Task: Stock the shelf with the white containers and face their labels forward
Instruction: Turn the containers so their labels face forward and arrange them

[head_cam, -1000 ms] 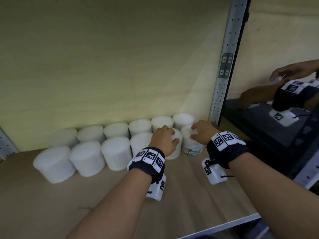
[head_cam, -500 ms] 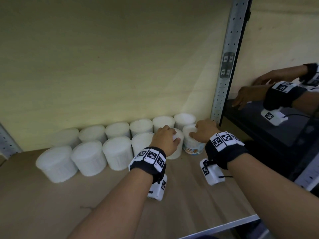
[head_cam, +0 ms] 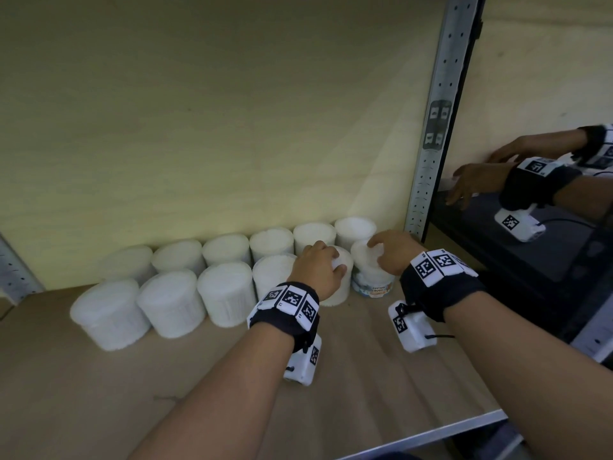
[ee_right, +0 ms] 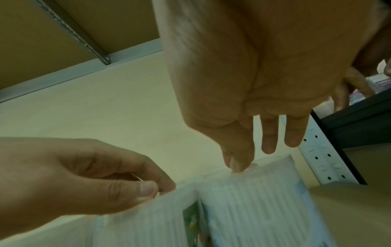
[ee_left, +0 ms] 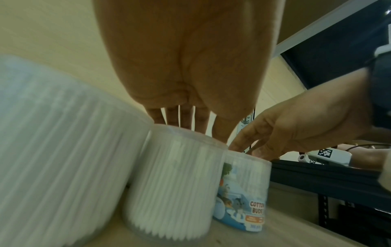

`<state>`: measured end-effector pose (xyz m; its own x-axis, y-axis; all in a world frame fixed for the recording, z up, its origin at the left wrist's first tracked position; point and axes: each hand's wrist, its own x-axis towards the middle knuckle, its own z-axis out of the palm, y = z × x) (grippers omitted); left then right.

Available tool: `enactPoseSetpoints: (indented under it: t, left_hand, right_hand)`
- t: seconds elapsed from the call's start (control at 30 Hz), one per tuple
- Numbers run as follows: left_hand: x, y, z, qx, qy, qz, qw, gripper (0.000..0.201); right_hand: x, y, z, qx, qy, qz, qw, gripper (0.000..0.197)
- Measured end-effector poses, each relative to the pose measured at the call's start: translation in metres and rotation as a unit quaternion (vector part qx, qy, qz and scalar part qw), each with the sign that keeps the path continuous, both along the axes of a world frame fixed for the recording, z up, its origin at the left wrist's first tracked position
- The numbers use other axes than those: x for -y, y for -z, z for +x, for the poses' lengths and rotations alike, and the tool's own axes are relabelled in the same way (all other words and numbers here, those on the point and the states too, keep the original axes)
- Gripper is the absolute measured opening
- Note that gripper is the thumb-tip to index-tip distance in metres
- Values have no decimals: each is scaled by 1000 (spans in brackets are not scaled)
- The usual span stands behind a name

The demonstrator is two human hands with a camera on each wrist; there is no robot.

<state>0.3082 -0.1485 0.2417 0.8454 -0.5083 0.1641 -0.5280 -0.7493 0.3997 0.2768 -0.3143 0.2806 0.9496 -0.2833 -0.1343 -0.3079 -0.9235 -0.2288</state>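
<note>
fingers (head_cam: pixel 335 260) on containers (head_cam: pixel 172 302), wooden shelf (head_cam: pixel 99 393), cream wall (head_cam: pixel 199 111)

Before me a pale wood back panel (head_cam: pixel 205 121) rises behind the brown shelf board (head_cam: pixel 99 393); a perforated grey metal upright (head_cam: pixel 434 127) stands at my right; beyond it, a dark shelf (head_cam: pixel 547 260); dim light.

The tubs (ee_left: pixel 171 180) are showing clear, glossy plastic walls over packed white cotton buds; the shelf board (head_cam: pixel 99 393) is looking like matt brown wood, the upright post (head_cam: pixel 431 127) at upper right like dull grey perforated metal, the wrist bands (head_cam: pixel 285 322) like black cloth
</note>
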Motion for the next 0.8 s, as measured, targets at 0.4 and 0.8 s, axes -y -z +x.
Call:
enactPoseSetpoints:
  t: [0.4,0.8]
  left_hand:
    - [1,0,-1,-5,-2,0,1000,42]
    - [2,-1,-2,-9,-6,0,1000,42]
  right_hand:
    - [-4,3,-3,9,3,-55,998,61]
    - [6,3,-4,5,-41,-14,999,54]
